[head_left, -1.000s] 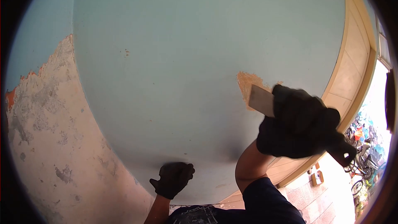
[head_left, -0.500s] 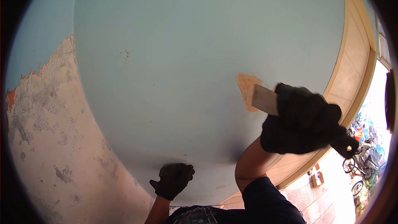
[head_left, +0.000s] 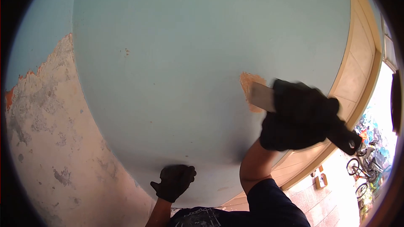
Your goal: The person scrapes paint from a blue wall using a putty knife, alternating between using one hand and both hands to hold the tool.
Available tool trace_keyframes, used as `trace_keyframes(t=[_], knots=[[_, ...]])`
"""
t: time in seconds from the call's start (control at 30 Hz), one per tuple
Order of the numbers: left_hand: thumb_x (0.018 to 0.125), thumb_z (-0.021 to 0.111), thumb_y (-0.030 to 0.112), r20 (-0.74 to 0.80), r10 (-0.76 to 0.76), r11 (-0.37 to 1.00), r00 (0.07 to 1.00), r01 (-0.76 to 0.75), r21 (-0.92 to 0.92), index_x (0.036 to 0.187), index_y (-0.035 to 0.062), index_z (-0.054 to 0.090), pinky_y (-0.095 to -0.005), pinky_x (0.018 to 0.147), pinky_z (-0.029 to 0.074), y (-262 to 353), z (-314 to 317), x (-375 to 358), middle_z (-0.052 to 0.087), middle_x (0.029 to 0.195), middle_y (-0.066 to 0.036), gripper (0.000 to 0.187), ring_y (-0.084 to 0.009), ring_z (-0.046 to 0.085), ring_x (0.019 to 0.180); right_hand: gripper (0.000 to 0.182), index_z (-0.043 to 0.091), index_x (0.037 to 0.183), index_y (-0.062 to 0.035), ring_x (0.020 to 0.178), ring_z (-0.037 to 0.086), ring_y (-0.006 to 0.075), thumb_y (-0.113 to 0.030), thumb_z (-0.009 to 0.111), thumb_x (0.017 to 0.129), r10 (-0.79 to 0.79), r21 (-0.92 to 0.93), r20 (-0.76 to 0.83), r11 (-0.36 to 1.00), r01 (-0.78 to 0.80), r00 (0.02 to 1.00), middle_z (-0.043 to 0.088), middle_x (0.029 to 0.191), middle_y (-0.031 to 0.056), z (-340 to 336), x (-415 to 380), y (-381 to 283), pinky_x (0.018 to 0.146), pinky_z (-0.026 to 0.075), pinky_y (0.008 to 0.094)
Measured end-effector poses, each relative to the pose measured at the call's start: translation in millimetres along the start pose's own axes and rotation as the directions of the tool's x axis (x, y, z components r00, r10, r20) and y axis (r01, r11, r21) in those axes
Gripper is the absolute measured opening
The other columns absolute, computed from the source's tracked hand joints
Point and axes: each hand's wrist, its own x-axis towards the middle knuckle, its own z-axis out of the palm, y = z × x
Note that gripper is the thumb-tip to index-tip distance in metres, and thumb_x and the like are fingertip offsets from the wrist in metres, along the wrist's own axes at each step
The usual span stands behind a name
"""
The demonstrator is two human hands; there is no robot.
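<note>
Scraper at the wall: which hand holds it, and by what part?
The gloved right hand grips the scraper by its dark handle, blade against the bare patch. The left hand holds nothing and rests against the wall.

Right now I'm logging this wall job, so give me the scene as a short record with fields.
right hand: black-gloved right hand grips a scraper
scraper blade: lies on the orange scraped patch
left hand: black-gloved left hand closed in a fist against the light blue wall, holding nothing visible
left of wall: bare plaster, paint gone
far right: parked bicycles
</note>
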Motion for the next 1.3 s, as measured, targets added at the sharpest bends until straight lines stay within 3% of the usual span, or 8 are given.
trace_keyframes(t=[0.1, 0.13, 0.2, 0.67, 0.73, 0.93, 1.2, 1.3], knots=[[0.094, 0.063, 0.018, 0.002, 0.026, 1.000, 1.000, -0.026, 0.003, 0.080, -0.0012, 0.071, -0.0279, 0.057, 0.048, -5.8, 2.5, -1.4, 0.067, 0.068, -0.005, 0.025, -0.0119, 0.061, 0.060, 0.044, 0.039, 0.070, -0.0159, 0.043, 0.030, 0.0136, -0.043, 0.045, 0.104, 0.011, 0.142, -0.053, 0.990, -0.004, 0.999, 0.035, 0.053, -0.0003, 0.6, -8.5, 18.9, 0.045, 0.028, 0.0299], [0.095, 0.063, 0.017, -0.009, 0.050, 0.999, 0.999, -0.050, 0.004, 0.080, -0.0014, 0.071, -0.0280, 0.057, 0.048, -4.9, 0.8, 1.4, 0.068, 0.068, -0.006, 0.025, -0.0121, 0.061, 0.060, 0.049, 0.040, 0.068, -0.0190, 0.042, 0.031, 0.0100, -0.053, 0.043, 0.103, 0.004, -0.110, -0.240, 0.993, -0.031, 0.971, 0.035, 0.052, -0.0044, 9.9, -12.5, 4.4, 0.046, 0.033, 0.0288], [0.095, 0.062, 0.018, -0.014, 0.046, 0.999, 0.999, -0.046, -0.021, 0.080, -0.0012, 0.072, -0.0277, 0.056, 0.047, -1.8, 0.3, 1.8, 0.067, 0.068, -0.005, 0.026, -0.0119, 0.061, 0.060, 0.049, 0.041, 0.068, -0.0186, 0.042, 0.031, 0.0097, -0.052, 0.043, 0.104, 0.006, 0.006, 0.018, 1.000, -0.006, 1.000, 0.033, 0.051, -0.0033, 2.9, -3.4, -2.6, 0.045, 0.032, 0.0285], [0.095, 0.062, 0.019, -0.022, 0.013, 1.000, 1.000, -0.013, 0.011, 0.079, -0.0006, 0.072, -0.0286, 0.058, 0.048, 3.6, 1.1, -0.2, 0.067, 0.067, -0.006, 0.028, -0.0118, 0.061, 0.061, 0.046, 0.040, 0.071, -0.0115, 0.045, 0.036, 0.0145, -0.044, 0.049, 0.103, -0.012, 0.129, 0.063, 0.992, 0.004, 0.998, 0.036, 0.054, 0.0014, -3.5, 0.6, -2.1, 0.043, 0.028, 0.0308], [0.096, 0.062, 0.018, -0.013, 0.026, 1.000, 1.000, -0.026, 0.008, 0.079, -0.0014, 0.071, -0.0286, 0.058, 0.048, -4.5, 2.2, 0.7, 0.067, 0.067, -0.006, 0.027, -0.0120, 0.062, 0.061, 0.047, 0.040, 0.071, -0.0122, 0.044, 0.034, 0.0139, -0.046, 0.048, 0.103, 0.050, -0.048, -0.203, 0.997, -0.061, 0.978, 0.035, 0.053, 0.0009, -0.6, -13.9, 22.1, 0.043, 0.028, 0.0314], [0.096, 0.063, 0.020, 0.005, 0.047, 0.996, 0.999, -0.046, -0.072, 0.081, -0.0011, 0.071, -0.0286, 0.060, 0.049, -12.8, -0.1, 2.2, 0.067, 0.067, -0.006, 0.027, -0.0126, 0.063, 0.062, 0.051, 0.036, 0.070, -0.0117, 0.041, 0.029, 0.0136, -0.049, 0.042, 0.105, 0.006, 0.105, 0.031, 0.994, -0.009, 1.000, 0.034, 0.053, -0.0003, -0.4, -1.5, 12.2, 0.041, 0.027, 0.0318], [0.099, 0.059, 0.021, 0.028, 0.147, 0.989, 0.989, -0.146, -0.036, 0.087, -0.0011, 0.071, -0.0304, 0.066, 0.051, -7.6, -8.1, -6.6, 0.068, 0.073, -0.006, 0.028, -0.0141, 0.064, 0.069, 0.048, 0.047, 0.067, -0.0068, 0.043, 0.042, 0.0175, -0.036, 0.050, 0.105, 0.451, -0.033, 0.051, 0.892, -0.450, 0.891, 0.044, 0.053, 0.0034, -0.9, -55.3, -20.8, 0.042, 0.034, 0.0332], [0.099, 0.059, 0.023, 0.049, 0.226, 0.960, 0.973, -0.214, -0.181, 0.103, -0.0015, 0.068, -0.0302, 0.073, 0.051, -41.6, -11.0, -9.1, 0.070, 0.084, -0.008, 0.027, -0.0155, 0.066, 0.082, 0.036, 0.057, 0.077, 0.0007, 0.062, 0.057, 0.0214, -0.029, 0.063, 0.097, 0.756, -0.010, 0.130, 0.648, -0.762, 0.641, 0.059, 0.068, 0.0098, -2.4, -131.8, -55.3, 0.057, 0.047, 0.0362]])
